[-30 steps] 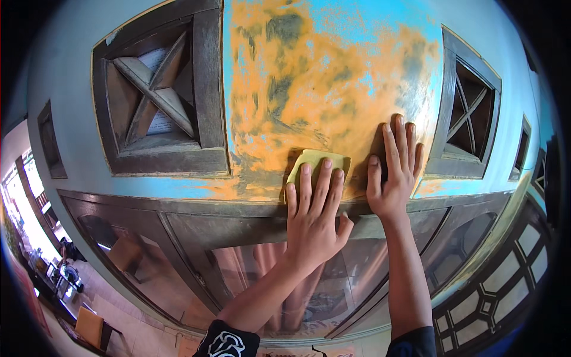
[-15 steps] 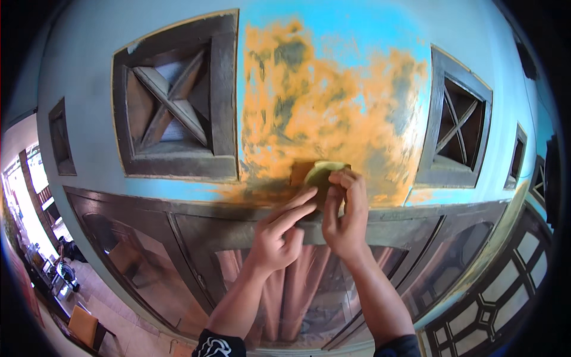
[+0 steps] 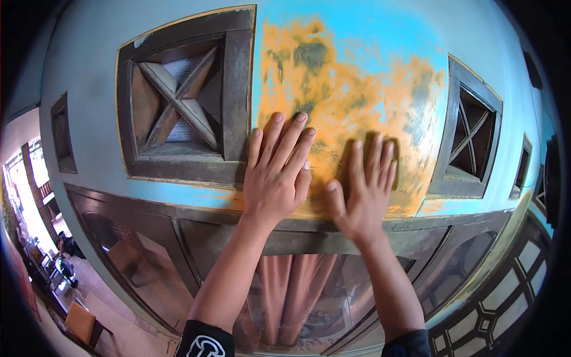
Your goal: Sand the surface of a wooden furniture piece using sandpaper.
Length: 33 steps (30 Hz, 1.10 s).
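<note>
On wall (image 3: 333,101) | left hand (image 3: 275,175), right hand (image 3: 361,193) flat, fingers spread | anything beneath palms hidden

Both hands lie flat on the orange-smeared wall (image 3: 357,101), which is bare toward 12 o'clock. A cross-barred wooden vent (image 3: 181,107) blocks 9 o'clock, another vent (image 3: 470,146) 3 o'clock, a wooden ledge (image 3: 297,229) 6 o'clock.

hands (image 3: 321,184): 2 | cross-braced wall vents (image 3: 178,101): 2 large, more at edges

Bright daylight, pretty sharp in the middle, hands (image 3: 279,172) throw soft shadows, glass (image 3: 148,262) reflects, heavy fisheye bending with black corners.
</note>
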{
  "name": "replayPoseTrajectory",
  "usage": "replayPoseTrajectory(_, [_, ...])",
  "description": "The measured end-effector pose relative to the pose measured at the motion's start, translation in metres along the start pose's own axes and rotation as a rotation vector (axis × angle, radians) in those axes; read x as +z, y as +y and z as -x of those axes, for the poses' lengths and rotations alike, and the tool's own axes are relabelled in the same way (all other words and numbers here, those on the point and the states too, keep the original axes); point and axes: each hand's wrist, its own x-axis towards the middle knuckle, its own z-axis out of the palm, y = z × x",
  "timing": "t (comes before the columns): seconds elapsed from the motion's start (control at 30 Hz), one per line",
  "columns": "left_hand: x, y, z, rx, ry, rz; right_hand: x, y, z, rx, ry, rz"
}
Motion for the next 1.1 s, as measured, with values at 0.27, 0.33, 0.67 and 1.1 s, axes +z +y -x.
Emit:
replayPoseTrajectory(0.27, [0.001,-0.008,0.003,0.004,-0.020,0.004,0.000,0.008,-0.002,-0.132,-0.079,0.044])
replayPoseTrajectory(0.33, [0.000,-0.006,0.003,0.005,-0.024,-0.001,0.001,0.011,0.002,-0.059,-0.065,0.072])
replayPoseTrajectory(0.67, [0.000,-0.004,0.004,0.000,-0.057,-0.055,-0.001,0.031,0.008,-0.026,-0.034,0.092])
replayPoseTrajectory(1.1, [0.011,0.016,0.016,-0.092,-0.022,-0.092,0.004,0.022,0.042,-0.054,-0.072,0.099])
